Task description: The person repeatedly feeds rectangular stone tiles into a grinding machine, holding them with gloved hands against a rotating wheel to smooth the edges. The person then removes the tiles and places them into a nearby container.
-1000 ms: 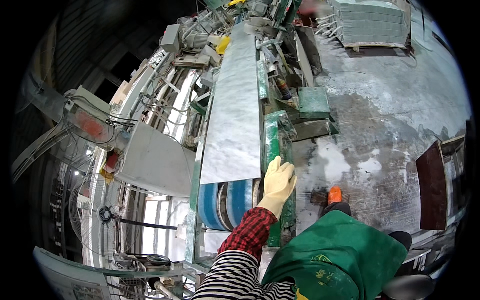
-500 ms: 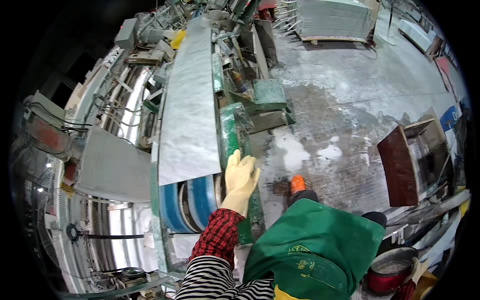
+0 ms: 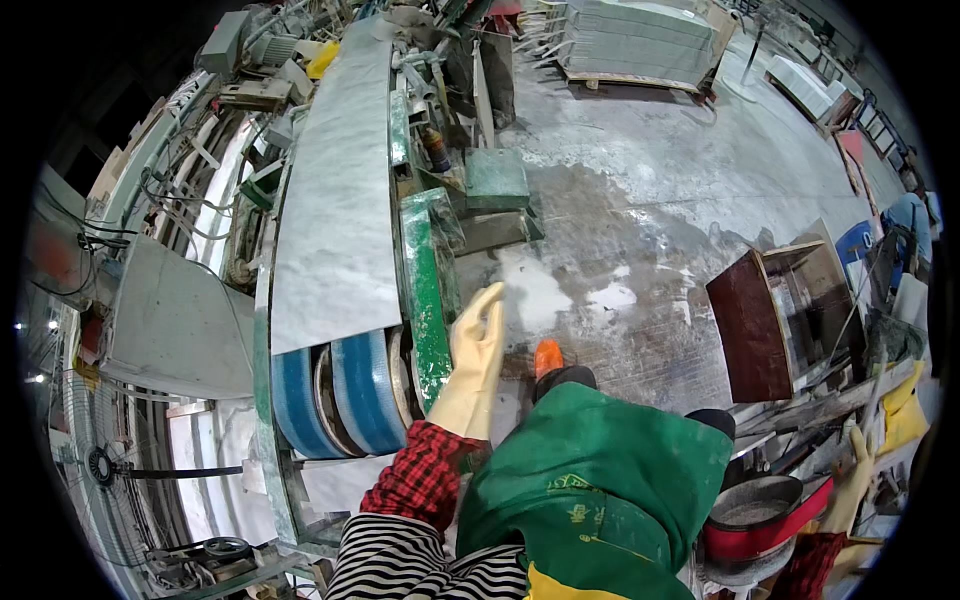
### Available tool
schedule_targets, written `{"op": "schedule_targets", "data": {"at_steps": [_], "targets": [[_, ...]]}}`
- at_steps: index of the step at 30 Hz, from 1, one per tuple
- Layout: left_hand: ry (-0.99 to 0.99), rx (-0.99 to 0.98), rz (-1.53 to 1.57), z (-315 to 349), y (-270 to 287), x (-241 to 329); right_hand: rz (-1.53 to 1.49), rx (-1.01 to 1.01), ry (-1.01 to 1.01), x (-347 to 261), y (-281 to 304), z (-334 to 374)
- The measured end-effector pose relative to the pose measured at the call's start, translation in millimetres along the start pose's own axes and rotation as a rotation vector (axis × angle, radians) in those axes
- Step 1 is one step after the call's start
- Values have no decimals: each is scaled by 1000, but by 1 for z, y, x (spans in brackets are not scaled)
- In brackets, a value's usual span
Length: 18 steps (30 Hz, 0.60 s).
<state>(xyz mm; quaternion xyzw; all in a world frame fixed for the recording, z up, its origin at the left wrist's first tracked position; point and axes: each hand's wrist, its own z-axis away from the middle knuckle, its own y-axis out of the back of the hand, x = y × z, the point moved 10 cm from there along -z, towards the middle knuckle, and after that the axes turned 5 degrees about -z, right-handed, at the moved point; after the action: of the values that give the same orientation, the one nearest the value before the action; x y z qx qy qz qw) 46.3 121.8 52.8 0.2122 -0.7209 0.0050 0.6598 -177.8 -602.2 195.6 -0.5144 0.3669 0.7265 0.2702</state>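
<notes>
My left hand [image 3: 477, 345], in a cream rubber glove, hovers beside the green metal frame [image 3: 428, 300] of a conveyor. Its fingers point forward, held apart from the thumb, with nothing in them. Left of it, a pale grey marbled slab [image 3: 335, 240] lies on the conveyor, its near edge over two blue ribbed belts [image 3: 370, 385]. My right hand [image 3: 850, 480], in the same kind of glove, is out at the far lower right. It is beside a pot with a red side [image 3: 750, 538] holding greyish material; its fingers are too unclear to read.
A dark red open box [image 3: 750, 330] stands on the wet floor at the right, near a yellow cloth [image 3: 902, 410] and stacked scrap. A pallet of slabs [image 3: 640, 45] is at the back. A fan [image 3: 100, 465] stands lower left. My green apron [image 3: 600, 480] hangs below.
My left hand has come off the green frame toward the right, its fingers drawn closer together. My right hand has risen farther into view beside the pot. The whole view has shifted leftward.
</notes>
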Motion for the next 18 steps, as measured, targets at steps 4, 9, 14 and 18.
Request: {"op": "schedule_targets", "data": {"at_steps": [4, 9, 14, 18], "targets": [[504, -541, 793, 65, -113, 78, 34, -510, 157, -56, -163, 67], [496, -527, 1225, 87, -118, 134, 254, -1144, 632, -106, -349, 206], [319, -103, 1106, 78, -6, 120, 509, -1342, 1634, -132, -421, 383], [333, 263, 927, 93, 105, 73, 365, -1436, 1805, -132, -446, 433]]}}
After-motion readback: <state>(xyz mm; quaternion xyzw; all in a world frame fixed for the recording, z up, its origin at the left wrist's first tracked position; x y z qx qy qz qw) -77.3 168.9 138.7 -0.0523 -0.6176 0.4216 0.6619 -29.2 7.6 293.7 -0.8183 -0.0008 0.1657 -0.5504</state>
